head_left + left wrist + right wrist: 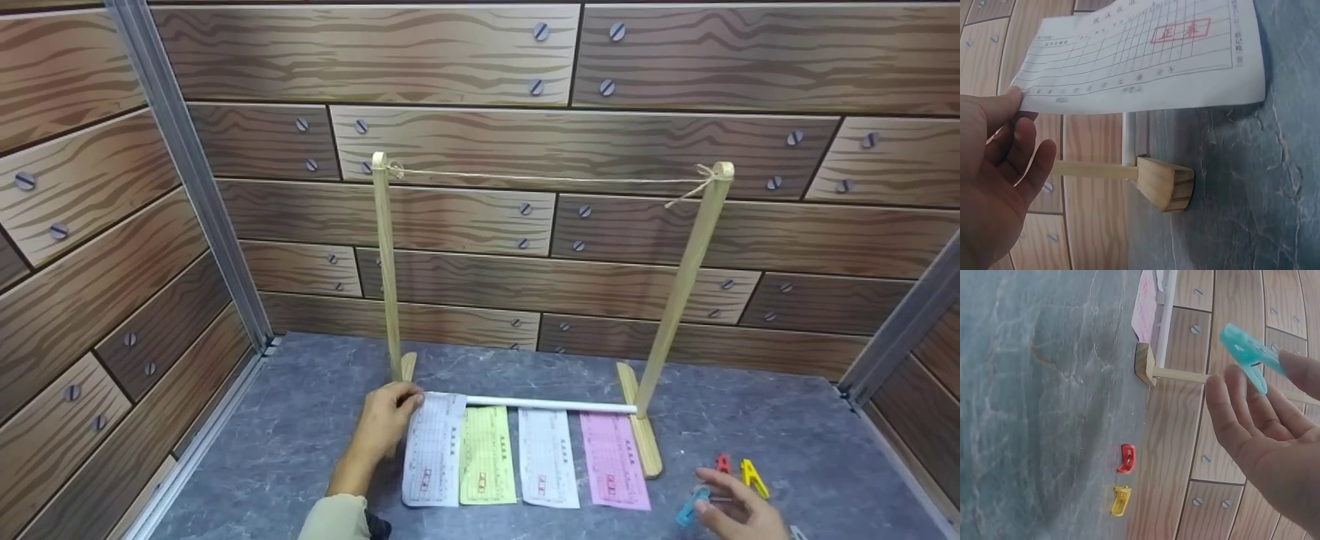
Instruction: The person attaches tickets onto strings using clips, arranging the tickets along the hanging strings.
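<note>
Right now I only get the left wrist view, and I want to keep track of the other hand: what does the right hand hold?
Observer: The right hand pinches a blue clip.
Operator: Are there more clips?
Observer: Yes, a red clip and a yellow clip lie on the table.
Operator: Which papers am I missing?
Observer: To the right of the paper slip in the left hand, the head view shows a yellow slip, another white slip and a pink slip.

The leftmost white slip (434,450) bears a red stamp (1180,31), perhaps "正本".
</note>
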Demonstrator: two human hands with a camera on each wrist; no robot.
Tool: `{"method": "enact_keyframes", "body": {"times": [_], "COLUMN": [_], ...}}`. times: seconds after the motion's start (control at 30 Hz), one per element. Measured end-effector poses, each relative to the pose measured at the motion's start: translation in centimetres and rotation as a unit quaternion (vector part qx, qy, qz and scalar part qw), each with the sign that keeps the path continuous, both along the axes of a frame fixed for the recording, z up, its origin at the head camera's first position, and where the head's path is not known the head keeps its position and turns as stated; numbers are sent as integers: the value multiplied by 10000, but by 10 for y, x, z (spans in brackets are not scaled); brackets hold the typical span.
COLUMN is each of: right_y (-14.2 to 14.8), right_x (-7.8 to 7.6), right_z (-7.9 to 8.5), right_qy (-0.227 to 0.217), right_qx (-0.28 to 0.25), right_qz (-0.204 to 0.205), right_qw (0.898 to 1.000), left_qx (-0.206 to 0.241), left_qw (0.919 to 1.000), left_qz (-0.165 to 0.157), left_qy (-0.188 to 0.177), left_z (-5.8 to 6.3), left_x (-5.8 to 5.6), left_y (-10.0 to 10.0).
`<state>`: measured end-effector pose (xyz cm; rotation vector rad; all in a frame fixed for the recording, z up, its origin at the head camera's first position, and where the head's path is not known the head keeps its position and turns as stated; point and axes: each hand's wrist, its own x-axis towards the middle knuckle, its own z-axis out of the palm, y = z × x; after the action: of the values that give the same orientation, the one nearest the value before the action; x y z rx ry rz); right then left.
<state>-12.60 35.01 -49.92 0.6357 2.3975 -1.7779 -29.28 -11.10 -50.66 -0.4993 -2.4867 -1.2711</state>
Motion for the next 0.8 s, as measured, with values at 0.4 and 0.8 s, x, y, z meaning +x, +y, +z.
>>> {"method": "enact_keyframes", "body": {"times": [0.4, 0.8], "right_y": [-25, -48], "right_x": [-2, -12], "right_z": [17, 33], "right_qy": [945, 1620], "right_qx": [-760, -79], "right_qz": [31, -60], "right_qw": [9926, 9867], "left_qx": [234, 674], "left_qw": [9996, 9977], "left_qz": [58, 13], "left_qy": [132, 73], "left_z": [10, 28], "left_x": [-2, -4], "left_y": [3, 4]}}
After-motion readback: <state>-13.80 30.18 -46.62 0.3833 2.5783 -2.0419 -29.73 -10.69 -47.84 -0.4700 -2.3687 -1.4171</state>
